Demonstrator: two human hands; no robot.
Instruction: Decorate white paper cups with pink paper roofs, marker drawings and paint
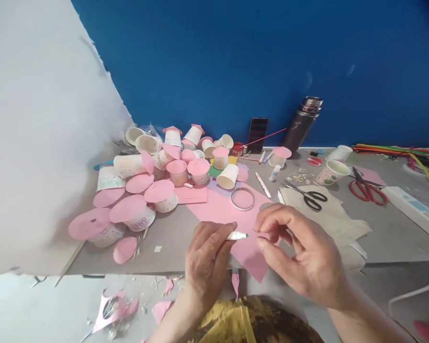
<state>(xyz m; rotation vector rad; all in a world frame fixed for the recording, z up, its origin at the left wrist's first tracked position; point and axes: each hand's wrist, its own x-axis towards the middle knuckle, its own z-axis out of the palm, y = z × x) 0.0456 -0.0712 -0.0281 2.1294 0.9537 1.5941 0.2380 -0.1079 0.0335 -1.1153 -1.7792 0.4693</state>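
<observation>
My left hand [208, 252] is closed around a white marker [238, 236], whose green tip points right. Just beyond that tip, my right hand [305, 255] hovers with thumb and fingers apart, and nothing shows between them. Beneath both hands lies a sheet of pink paper [219, 209], with a tape-like ring [242, 199] resting on it. White paper cups, many with pink paper discs [159, 191] on them, crowd the left side of the table. Behind the ring, one cup [227, 176] lies on its side.
Black scissors [312, 197] rest on beige cloth-like material [318, 224]; red-handled scissors [368, 190] lie farther right by a white power strip [411, 202]. A dark flask [302, 126] and a phone [257, 135] lean against the blue wall. Pink paper scraps [110, 309] litter the floor.
</observation>
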